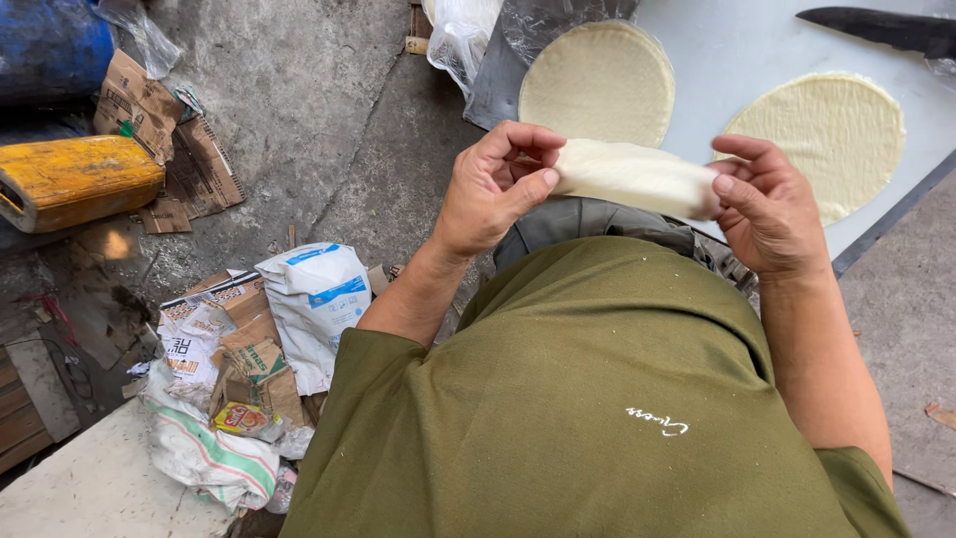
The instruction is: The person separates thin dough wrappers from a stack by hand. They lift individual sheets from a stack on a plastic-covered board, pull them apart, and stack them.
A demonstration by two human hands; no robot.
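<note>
Both hands hold a pale rolled wrapper (pixel 634 177) in the air above my lap. My left hand (pixel 493 189) pinches its left end with thumb and fingers. My right hand (pixel 767 207) grips the right end. Beyond the roll, a stack of round thin wrappers (pixel 597 82) lies under clear plastic on a grey table (pixel 737 45). A single flat round wrapper (pixel 832 139) lies on the table to the right of the stack.
A dark knife blade (pixel 881 28) rests at the table's far right. On the concrete floor to the left lie a yellow container (pixel 75 179), a blue drum (pixel 50 45), torn cardboard (pixel 169 139) and a white sack (pixel 317 299) among litter.
</note>
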